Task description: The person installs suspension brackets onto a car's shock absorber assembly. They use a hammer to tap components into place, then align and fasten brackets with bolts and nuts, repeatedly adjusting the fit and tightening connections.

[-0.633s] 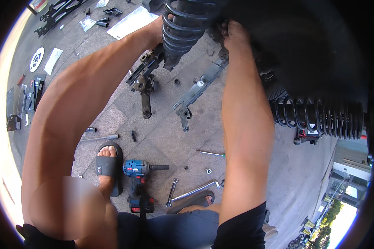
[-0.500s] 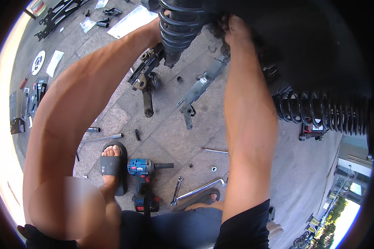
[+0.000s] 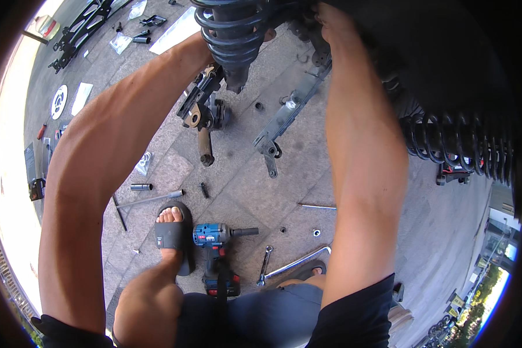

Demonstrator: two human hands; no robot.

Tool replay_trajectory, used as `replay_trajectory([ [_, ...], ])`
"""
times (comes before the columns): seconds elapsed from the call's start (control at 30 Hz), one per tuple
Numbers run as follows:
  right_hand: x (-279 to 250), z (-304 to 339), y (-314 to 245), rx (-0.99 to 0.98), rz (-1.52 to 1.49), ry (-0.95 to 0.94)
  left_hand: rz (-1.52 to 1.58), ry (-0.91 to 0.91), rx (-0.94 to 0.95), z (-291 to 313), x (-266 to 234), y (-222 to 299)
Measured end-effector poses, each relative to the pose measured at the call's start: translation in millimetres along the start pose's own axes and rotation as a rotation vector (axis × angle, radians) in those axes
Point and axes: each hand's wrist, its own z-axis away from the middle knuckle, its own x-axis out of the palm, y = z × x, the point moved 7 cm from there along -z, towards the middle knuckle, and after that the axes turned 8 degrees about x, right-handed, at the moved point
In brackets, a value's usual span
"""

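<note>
My left arm reaches up behind a black coil-spring shock absorber [image 3: 231, 37] at the top. Its hand is almost wholly hidden there, so its grip does not show. My right hand [image 3: 334, 22] is at the upper edge, fingers curled against dark parts in shadow; what they hold is hidden. Below the spring hangs a metal bracket assembly [image 3: 206, 113] with a tan lever. Between my arms, a long grey metal bracket [image 3: 284, 119] slants down to the left, its upper end near my right forearm.
A blue cordless impact wrench [image 3: 213, 235] lies by my sandalled foot [image 3: 171, 226]. Near it are a combination spanner [image 3: 265, 264], a bent bar [image 3: 296, 261] and sockets [image 3: 141, 187]. Another coil spring [image 3: 458, 139] juts out at right. A black frame part [image 3: 81, 35] lies far left.
The view has shifted, so the ground tools appear further right. The spring sits slightly further left and higher. Both arms still reach upward; no hold has visibly changed.
</note>
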Motion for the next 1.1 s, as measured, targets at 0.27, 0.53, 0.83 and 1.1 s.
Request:
replay_trajectory([
  [0.27, -5.4, -2.4, -2.8, -0.035, 0.019, -0.008, -0.098, -0.143, -0.192, -3.2, 4.5, 9.8],
  [0.53, -2.7, -0.6, -5.8, -0.158, 0.068, 0.064, -0.146, -0.023, -0.086, -3.3, -1.4, 20.0],
  [0.83, 4.3, 47.3, -16.3, -0.609, 0.364, 0.398, -0.080, 0.308, 0.284, -4.2, -0.1, 24.4],
  [1.1, 35.9, 116.5, -14.4, -0.682, 0.393, 0.495, -0.220, 0.209, 0.124, -3.3, 4.8, 16.6],
])
